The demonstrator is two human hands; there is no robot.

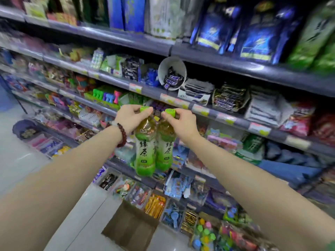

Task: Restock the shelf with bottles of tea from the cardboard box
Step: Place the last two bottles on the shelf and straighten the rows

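Observation:
Two green tea bottles hang upright side by side in front of the snack shelves. My left hand (127, 118), with a bead bracelet on its wrist, pinches the left bottle (146, 149) by the neck under its green cap. My right hand (182, 124) grips the right bottle (165, 147) the same way. The two bottles touch each other. Below them on the floor stands the brown cardboard box (130, 227); its inside is not visible.
Grey shelves (235, 122) packed with sweets and snack bags fill the view ahead and to the right. A white tub of chocolate bars (172, 73) leans on the middle shelf. Clear bins of small goods (155, 201) line the bottom row. Pale tiled floor (18, 160) lies at left.

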